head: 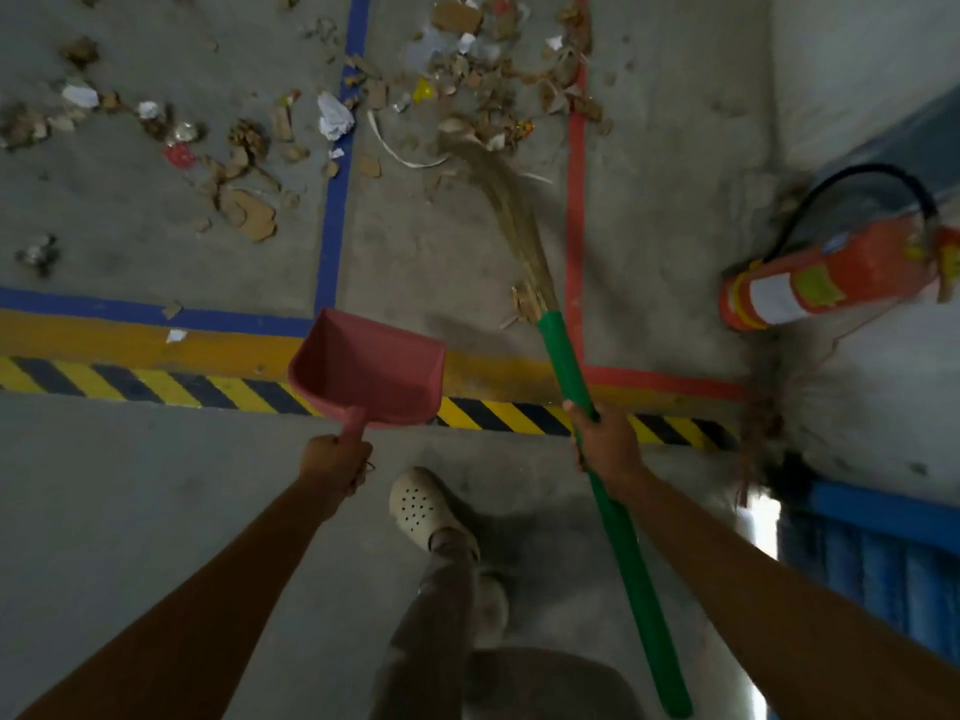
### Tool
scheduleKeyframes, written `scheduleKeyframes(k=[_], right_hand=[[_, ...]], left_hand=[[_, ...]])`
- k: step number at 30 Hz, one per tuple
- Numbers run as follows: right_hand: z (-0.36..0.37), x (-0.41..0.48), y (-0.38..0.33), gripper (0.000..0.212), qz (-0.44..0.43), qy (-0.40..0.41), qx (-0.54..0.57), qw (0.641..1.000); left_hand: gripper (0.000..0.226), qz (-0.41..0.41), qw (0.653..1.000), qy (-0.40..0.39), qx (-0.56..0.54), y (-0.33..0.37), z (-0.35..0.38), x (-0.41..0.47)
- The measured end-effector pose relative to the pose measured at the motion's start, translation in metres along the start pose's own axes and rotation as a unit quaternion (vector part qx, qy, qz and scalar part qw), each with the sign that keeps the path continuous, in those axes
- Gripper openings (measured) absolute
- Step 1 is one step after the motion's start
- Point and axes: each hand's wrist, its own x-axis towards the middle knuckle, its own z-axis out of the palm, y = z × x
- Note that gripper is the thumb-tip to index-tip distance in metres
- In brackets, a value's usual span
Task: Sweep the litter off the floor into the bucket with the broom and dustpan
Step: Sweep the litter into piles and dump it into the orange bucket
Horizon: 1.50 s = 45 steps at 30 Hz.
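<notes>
Standing on bare grey concrete on the near side of a yellow-and-black striped hazard band [156, 384] painted across the floor. Gripping the thin stem of a pink plastic dustpan [371, 371] in the left hand [337, 457], with fingers wrapped fully round it. Holding it out over the hazard band, hollow side turned up toward the camera.

Clasping the green-sleeved handle of a straw-bristled broom [563, 356] in the right hand [605, 441], with the fist closed round the sleeve right at the hazard band and the handle's upper end slanting back on the near side. Reaching with the pale bristles [498, 200] well beyond the hazard band, tips touching the near edge of a heap [488, 70] of torn brown cardboard, white paper scraps and a yellow wrapper.

More litter [244, 148] of the same kind, with crumpled white paper and a red scrap, strewn further left, also well beyond the hazard band.

Just beyond the hazard band, touching it, a broad orange strip [130, 335]. Running away from that, a blue line [337, 189] left of the bristles and a red line [575, 200] right of them. Past the right end of the hazard band, a red fire extinguisher [821, 278] with a black hose, against a white wall. On the near side of the hazard band, between the two forearms, a cream perforated clog [421, 504] on one foot.
</notes>
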Motion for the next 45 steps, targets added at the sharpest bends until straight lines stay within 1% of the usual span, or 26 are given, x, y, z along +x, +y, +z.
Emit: scheduleKeyframes(k=[3,6,7,8,10,11,14,16,19,20,23,25,26,28,29,30,32,34,35,36,39,40,42,44,45], right_hand=[[0.003,-0.025,0.027,0.027,0.052,-0.006,0.046,0.998],[0.003,-0.042,0.066,0.031,0.079,0.067,0.016,0.994],[0.002,-0.049,0.080,0.032,0.089,0.079,0.013,0.993],[0.002,-0.057,0.095,0.032,0.099,0.078,0.029,0.992],[-0.004,-0.085,0.120,0.026,0.127,0.071,0.107,0.984],[-0.005,-0.096,0.135,0.025,0.144,0.077,0.130,0.978],[-0.004,-0.126,0.177,0.035,0.195,0.141,0.121,0.963],[0.001,-0.143,0.208,0.039,0.234,0.168,0.118,0.950],[0.010,-0.160,0.249,0.047,0.317,0.167,0.148,0.922],[0.014,-0.162,0.261,0.049,0.347,0.165,0.163,0.909],[0.030,-0.158,0.289,0.049,0.420,0.146,0.232,0.865],[0.046,-0.144,0.294,0.042,0.439,0.111,0.261,0.852],[0.056,-0.135,0.293,0.038,0.441,0.095,0.265,0.852],[0.080,-0.114,0.286,0.034,0.417,0.074,0.284,0.860],[0.092,-0.103,0.276,0.030,0.395,0.067,0.288,0.869],[0.102,-0.095,0.261,0.028,0.375,0.063,0.287,0.879],[0.116,-0.084,0.221,0.034,0.340,0.056,0.282,0.895],[0.129,-0.072,0.189,0.035,0.316,0.021,0.267,0.910],[0.134,-0.068,0.174,0.032,0.301,0.015,0.264,0.916],[0.138,-0.065,0.162,0.029,0.288,0.020,0.253,0.923],[0.137,-0.061,0.135,0.039,0.220,0.060,0.166,0.959],[0.134,-0.061,0.129,0.040,0.206,0.072,0.146,0.965],[0.130,-0.060,0.127,0.041,0.203,0.101,0.134,0.965],[0.127,-0.057,0.128,0.047,0.226,0.132,0.152,0.953],[0.128,-0.051,0.132,0.051,0.248,0.152,0.171,0.941]], left_hand=[[0.044,0.029,0.999,-0.020,0.013,-0.003,0.005,-0.004],[0.051,0.050,0.997,-0.042,0.036,-0.003,0.019,-0.016],[0.054,0.064,0.996,-0.048,0.050,-0.005,0.024,-0.021],[0.056,0.078,0.993,-0.052,0.072,-0.009,0.029,-0.028],[0.056,0.100,0.987,-0.056,0.109,-0.020,0.043,-0.041],[0.057,0.103,0.985,-0.063,0.120,-0.027,0.048,-0.046],[0.060,0.110,0.980,-0.096,0.137,-0.044,0.066,-0.058],[0.057,0.107,0.974,-0.107,0.168,-0.057,0.075,-0.061],[0.031,0.094,0.961,-0.102,0.240,-0.071,0.080,-0.052],[0.026,0.093,0.957,-0.100,0.254,-0.074,0.082,-0.046],[0.024,0.088,0.955,-0.112,0.260,-0.078,0.087,-0.024],[0.030,0.093,0.956,-0.121,0.249,-0.075,0.091,-0.006],[0.036,0.100,0.956,-0.126,0.244,-0.072,0.092,0.003],[0.046,0.110,0.956,-0.139,0.234,-0.065,0.094,0.023],[0.045,0.113,0.956,-0.141,0.231,-0.060,0.094,0.031],[0.040,0.113,0.957,-0.141,0.229,-0.055,0.092,0.039],[0.031,0.114,0.958,-0.134,0.224,-0.045,0.084,0.053],[0.043,0.129,0.961,-0.126,0.210,-0.036,0.073,0.063],[0.049,0.135,0.963,-0.120,0.202,-0.031,0.067,0.065],[0.051,0.138,0.965,-0.112,0.192,-0.026,0.060,0.067],[0.049,0.138,0.973,-0.090,0.161,-0.010,0.043,0.071],[0.046,0.135,0.975,-0.087,0.151,-0.003,0.038,0.073],[0.041,0.124,0.980,-0.083,0.131,0.010,0.031,0.077],[0.047,0.108,0.985,-0.080,0.106,0.023,0.023,0.080],[0.051,0.104,0.987,-0.078,0.096,0.029,0.019,0.082]])
